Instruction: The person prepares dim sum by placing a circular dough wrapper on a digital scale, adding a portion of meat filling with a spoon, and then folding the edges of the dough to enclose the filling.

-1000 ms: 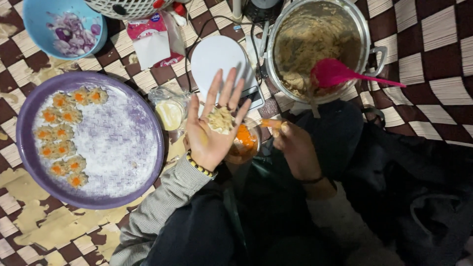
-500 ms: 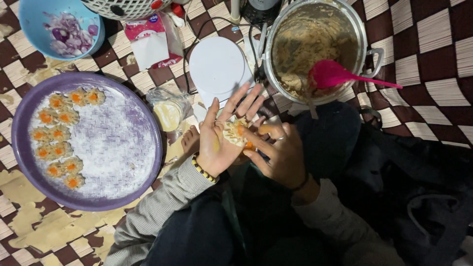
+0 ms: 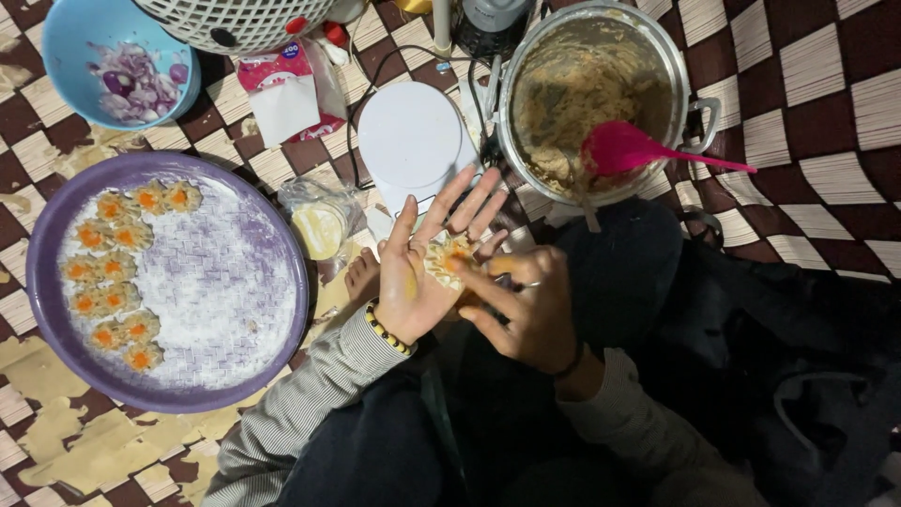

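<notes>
Orange-topped dumpling [image 3: 449, 258] on spread left hand [image 3: 424, 268], half hidden by pinching right hand [image 3: 527, 305].

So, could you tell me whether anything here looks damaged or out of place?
The floor mat is worn: its checked surface has peeled off in pale patches beside the purple tray. The dumplings sit in neat rows; nothing looks spilled.

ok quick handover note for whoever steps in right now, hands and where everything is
Left hand: open, palm up, cradling a small pale dumpling with orange topping.
Right hand: fingertips pinching that dumpling.
Round purple woven tray: finished orange-topped dumplings line its left side; the rest is floured and bare.
Metal pot of beige filling holds a pink spatula.
Done: the tray pieces. Left: the one in hand; filling remains.
</notes>
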